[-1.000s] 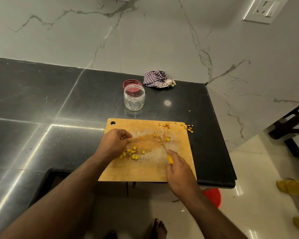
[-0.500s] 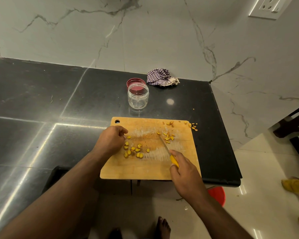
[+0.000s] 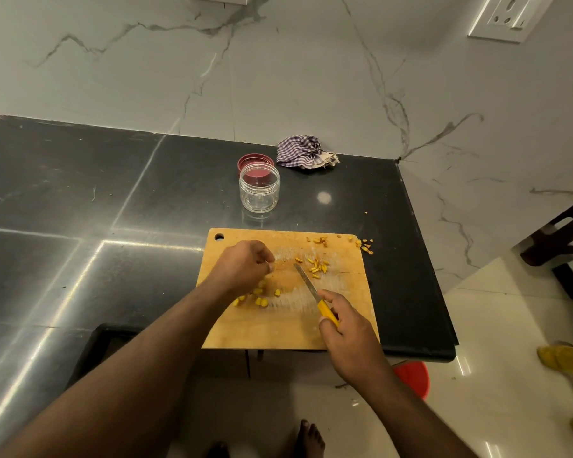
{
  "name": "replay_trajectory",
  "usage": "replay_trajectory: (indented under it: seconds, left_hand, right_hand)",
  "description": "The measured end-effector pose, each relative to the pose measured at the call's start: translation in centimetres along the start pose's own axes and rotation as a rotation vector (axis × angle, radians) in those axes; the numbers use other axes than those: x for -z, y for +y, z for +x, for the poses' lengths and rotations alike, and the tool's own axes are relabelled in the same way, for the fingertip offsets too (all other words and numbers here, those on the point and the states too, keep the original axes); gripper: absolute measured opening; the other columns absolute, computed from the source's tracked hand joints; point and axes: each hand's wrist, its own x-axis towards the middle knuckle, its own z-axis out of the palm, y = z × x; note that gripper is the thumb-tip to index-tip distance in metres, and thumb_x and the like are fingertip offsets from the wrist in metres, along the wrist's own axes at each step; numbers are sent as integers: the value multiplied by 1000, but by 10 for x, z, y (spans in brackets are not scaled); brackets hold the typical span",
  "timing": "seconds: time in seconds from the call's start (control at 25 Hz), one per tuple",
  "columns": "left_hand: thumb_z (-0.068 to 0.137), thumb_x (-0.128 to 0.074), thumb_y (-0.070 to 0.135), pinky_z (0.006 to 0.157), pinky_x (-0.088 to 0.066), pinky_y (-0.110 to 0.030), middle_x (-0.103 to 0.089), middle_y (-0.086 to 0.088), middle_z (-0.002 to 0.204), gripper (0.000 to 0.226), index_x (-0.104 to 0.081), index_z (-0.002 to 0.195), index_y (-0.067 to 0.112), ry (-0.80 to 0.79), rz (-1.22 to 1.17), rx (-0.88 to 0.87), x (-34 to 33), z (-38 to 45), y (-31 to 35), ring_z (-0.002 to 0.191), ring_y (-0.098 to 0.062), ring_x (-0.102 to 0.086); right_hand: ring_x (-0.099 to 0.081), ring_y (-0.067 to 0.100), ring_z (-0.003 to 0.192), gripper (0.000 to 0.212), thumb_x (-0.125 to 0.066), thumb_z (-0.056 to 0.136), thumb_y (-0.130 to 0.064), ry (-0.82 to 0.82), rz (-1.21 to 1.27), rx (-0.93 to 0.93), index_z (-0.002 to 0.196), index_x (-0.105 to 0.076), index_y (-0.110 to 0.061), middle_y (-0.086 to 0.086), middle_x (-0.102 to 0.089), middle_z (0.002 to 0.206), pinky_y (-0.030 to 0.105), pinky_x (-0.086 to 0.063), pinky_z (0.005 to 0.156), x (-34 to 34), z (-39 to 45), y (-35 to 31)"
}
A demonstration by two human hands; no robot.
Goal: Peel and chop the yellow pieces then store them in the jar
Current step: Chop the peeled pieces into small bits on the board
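While our left hand (image 3: 245, 269) curls over some yellow pieces (image 3: 262, 297) on the cutting board (image 3: 278, 332), hiding what it pinches, our right hand (image 3: 346, 328) grips the knife (image 3: 313, 292), the empty jar (image 3: 259, 188) standing beyond on the bench (image 3: 80, 193).

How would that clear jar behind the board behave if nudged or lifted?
The clear jar looks empty and thin-walled, so probably light and easy to slide on the glossy counter. It stands squat and upright, so tipping seems unlikely. With its lid off, the smooth wall may be slippery.

Left hand (image 3: 242, 267) fingers curled, fingertips pinched together; right hand (image 3: 348, 328) gripping knife handle (image 3: 327, 313); both forearms extended forward.
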Motion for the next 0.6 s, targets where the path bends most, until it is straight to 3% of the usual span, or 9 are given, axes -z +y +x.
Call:
replay_trajectory:
  seconds: [0.2,0.36,0.48,0.6]
  left_hand:
    - [90,-69,14,60,-50,-19,-71,4,97,17,-72,104,24,-165,-6,-16,-22,6,16,85,-8,-63]
    - [94,-62,10,73,-52,-22,-68,3,111,29,-69,119,22,-53,58,6,-22,8,11,97,-11,-60]
    - [92,-64,17,73,-51,-24,-69,3,109,24,-72,114,23,15,71,26,-24,7,2,92,-10,-59]
    - [87,-68,26,70,-55,-28,-69,7,104,19,-74,105,30,31,146,-13,-33,2,1,88,-8,-60]
  right_hand:
    - [-51,2,114,45,-48,100,-19,10,0,-16,143,-43,-32,-16,-50,130,23,-49,92,10,-2,5]
    - [-50,1,110,46,-47,100,-19,-7,-2,-17,144,-42,-32,-17,-49,127,18,-48,87,12,-4,6]
    - [-52,3,111,46,-46,100,-20,-15,-42,-3,144,-41,-32,-12,-51,133,25,-52,89,10,-5,4]
    - [-50,5,113,47,-44,100,-21,-23,-115,27,145,-39,-30,-7,-52,135,21,-45,90,6,-5,0]
